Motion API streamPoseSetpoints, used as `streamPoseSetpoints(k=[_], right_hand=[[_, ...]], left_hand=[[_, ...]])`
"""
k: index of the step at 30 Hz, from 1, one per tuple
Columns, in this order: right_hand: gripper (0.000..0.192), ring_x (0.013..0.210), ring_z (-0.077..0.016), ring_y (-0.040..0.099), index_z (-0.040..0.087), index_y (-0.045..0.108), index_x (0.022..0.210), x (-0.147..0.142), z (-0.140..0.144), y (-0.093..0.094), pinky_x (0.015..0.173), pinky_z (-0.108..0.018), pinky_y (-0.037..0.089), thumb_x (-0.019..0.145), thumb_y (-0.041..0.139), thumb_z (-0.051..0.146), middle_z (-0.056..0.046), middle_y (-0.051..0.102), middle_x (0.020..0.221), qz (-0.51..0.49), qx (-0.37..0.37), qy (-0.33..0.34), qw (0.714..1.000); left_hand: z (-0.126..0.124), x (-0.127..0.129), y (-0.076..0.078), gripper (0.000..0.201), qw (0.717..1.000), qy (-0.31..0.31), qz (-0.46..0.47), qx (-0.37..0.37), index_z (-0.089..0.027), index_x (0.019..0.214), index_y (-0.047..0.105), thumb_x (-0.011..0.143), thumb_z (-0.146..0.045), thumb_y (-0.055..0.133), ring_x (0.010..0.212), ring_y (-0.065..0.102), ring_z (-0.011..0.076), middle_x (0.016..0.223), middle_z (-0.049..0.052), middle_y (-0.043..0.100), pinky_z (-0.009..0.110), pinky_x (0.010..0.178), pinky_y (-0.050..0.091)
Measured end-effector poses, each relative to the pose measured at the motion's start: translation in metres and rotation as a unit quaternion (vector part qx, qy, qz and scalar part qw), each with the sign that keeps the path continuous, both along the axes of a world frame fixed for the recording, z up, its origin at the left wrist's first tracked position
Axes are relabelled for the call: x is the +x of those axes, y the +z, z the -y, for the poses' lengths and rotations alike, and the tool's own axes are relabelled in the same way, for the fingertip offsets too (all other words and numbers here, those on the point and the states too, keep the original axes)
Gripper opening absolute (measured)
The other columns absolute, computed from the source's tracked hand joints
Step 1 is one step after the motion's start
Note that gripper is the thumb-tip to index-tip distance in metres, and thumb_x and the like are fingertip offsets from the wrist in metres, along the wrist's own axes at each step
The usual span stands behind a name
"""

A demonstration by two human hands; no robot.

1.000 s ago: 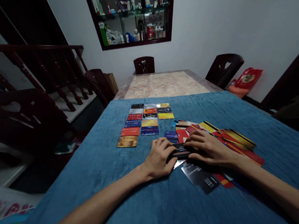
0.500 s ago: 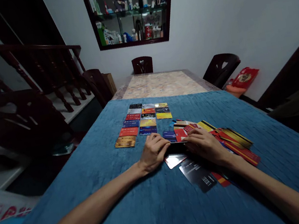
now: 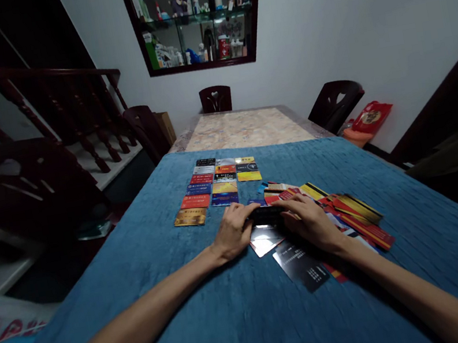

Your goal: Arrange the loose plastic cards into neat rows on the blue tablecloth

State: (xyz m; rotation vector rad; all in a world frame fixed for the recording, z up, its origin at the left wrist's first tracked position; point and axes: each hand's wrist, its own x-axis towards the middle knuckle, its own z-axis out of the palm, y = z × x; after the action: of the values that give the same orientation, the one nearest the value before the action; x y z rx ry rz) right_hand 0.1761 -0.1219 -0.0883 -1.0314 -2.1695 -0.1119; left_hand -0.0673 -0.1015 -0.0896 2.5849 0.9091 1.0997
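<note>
Between my two hands a dark card point(image 3: 266, 215) is held up by its ends, its broad face tilted toward me. My left hand point(image 3: 234, 231) is closed on its left end, thumb and fingers pinching the edge. The right end is pinched by my right hand point(image 3: 309, 221). Silvery cards point(image 3: 264, 239) lie under it, and a black card with pale print point(image 3: 302, 266) lies nearer to me. Beyond and beneath my right hand spreads a loose heap of cards point(image 3: 361, 213), red, yellow and blue. To the left, overlapping cards point(image 3: 196, 201) lie in three columns.
A blue cloth point(image 3: 154, 301) covers the near part of the table, and a patterned top point(image 3: 243, 129) shows beyond it. Dark wooden chairs point(image 3: 336, 104) stand around it. A wooden railing point(image 3: 65, 114) runs along the left, and a shelf niche point(image 3: 202, 66) is set in the wall.
The card between my hands has turned from nearly edge-on to showing its dark face. Both hands stay in about the same place, and the view has shifted slightly.
</note>
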Motion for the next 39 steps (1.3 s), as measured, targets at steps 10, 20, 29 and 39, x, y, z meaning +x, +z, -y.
streamPoseSetpoints(k=[10, 20, 29, 39], right_hand=[[0.043, 0.096, -0.0284, 0.058, 0.021, 0.051, 0.136, -0.005, 0.001, -0.001, 0.082, -0.044, 0.048, 0.094, 0.052, 0.026, -0.012, 0.068, 0.106, 0.068, 0.029, -0.021, 0.997], [0.056, 0.101, -0.0314, 0.056, 0.022, 0.043, 0.142, -0.008, -0.001, 0.000, 0.086, -0.048, 0.048, 0.089, 0.058, 0.024, -0.014, 0.061, 0.111, 0.098, 0.073, -0.051, 0.991], [0.054, 0.106, -0.0317, 0.055, 0.020, 0.043, 0.143, -0.010, -0.006, 0.012, 0.092, -0.049, 0.044, 0.090, 0.055, 0.024, -0.015, 0.063, 0.118, 0.129, 0.086, -0.049, 0.987], [0.056, 0.105, -0.0309, 0.048, 0.019, 0.046, 0.143, -0.014, -0.025, 0.033, 0.082, -0.043, 0.043, 0.089, 0.058, 0.029, -0.016, 0.058, 0.118, 0.148, 0.108, -0.046, 0.982]], left_hand=[[0.000, 0.000, -0.001, 0.043, 1.000, 0.016, 0.018, -0.001, -0.019, 0.130, 0.058, 0.090, -0.008, 0.046, 0.097, 0.057, 0.0220, 0.113, 0.008, 0.069, 0.041, 0.090, 0.050], [-0.002, 0.002, 0.002, 0.044, 0.998, 0.016, 0.058, -0.003, -0.021, 0.130, 0.058, 0.089, -0.007, 0.048, 0.096, 0.058, 0.0205, 0.108, 0.007, 0.068, 0.040, 0.089, 0.051], [-0.007, 0.000, 0.006, 0.043, 0.997, 0.013, 0.071, -0.015, -0.021, 0.129, 0.057, 0.089, -0.007, 0.051, 0.099, 0.058, 0.0204, 0.110, 0.006, 0.068, 0.040, 0.091, 0.051], [-0.026, -0.014, 0.030, 0.049, 0.999, 0.011, -0.021, 0.042, -0.019, 0.136, 0.049, 0.087, -0.013, 0.055, 0.113, 0.054, 0.0262, 0.118, 0.011, 0.057, 0.046, 0.100, 0.049]])
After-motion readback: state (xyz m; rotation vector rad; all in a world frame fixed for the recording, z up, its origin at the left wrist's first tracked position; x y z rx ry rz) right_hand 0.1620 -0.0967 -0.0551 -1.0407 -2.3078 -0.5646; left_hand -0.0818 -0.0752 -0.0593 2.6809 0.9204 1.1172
